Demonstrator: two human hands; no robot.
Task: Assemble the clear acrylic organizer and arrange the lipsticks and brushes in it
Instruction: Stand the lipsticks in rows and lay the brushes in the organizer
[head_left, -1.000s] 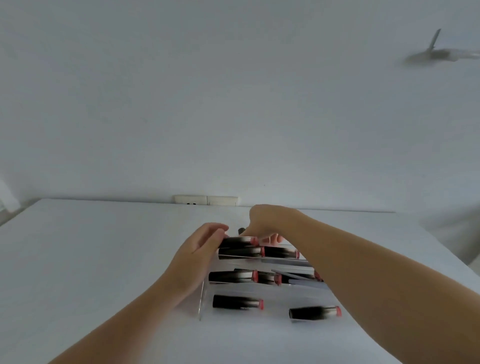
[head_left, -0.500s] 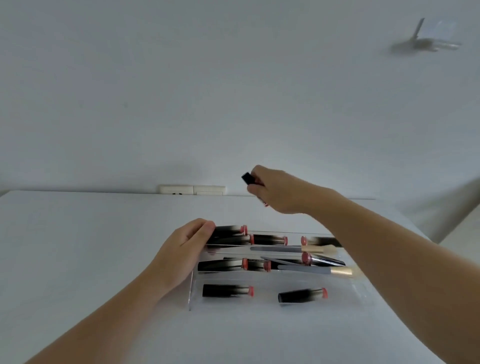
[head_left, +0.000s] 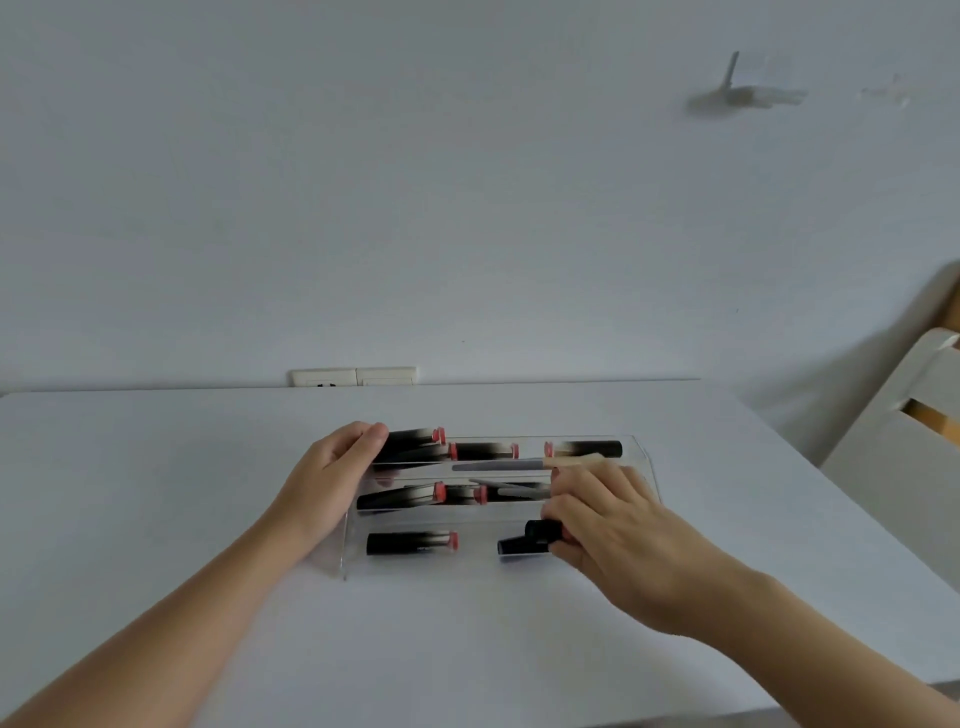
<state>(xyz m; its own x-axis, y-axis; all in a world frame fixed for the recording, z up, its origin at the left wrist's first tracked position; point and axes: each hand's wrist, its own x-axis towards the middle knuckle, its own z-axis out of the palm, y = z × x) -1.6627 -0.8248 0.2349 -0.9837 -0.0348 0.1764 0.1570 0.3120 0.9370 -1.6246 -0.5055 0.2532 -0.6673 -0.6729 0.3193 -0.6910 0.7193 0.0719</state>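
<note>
A clear acrylic organizer (head_left: 641, 452) with stepped tiers stands on the white table (head_left: 156, 493). Several black lipsticks with pink ends lie in its tiers, one at the front left (head_left: 410, 542), one at the back right (head_left: 584, 448). Two grey brushes (head_left: 498, 466) lie across the upper tiers. My left hand (head_left: 332, 478) presses against the organizer's left end. My right hand (head_left: 613, 525) holds a black lipstick (head_left: 543, 530) over the front tier's right side, just above another lipstick (head_left: 519, 546) lying there.
A white wall socket (head_left: 353, 376) sits at the table's back edge. A white chair (head_left: 904, 431) stands off the table's right side. The table's near edge shows at the lower right.
My right hand came down from above the organizer's back to the front tier's right side, carrying the lipstick. My left hand stayed on the left end.
</note>
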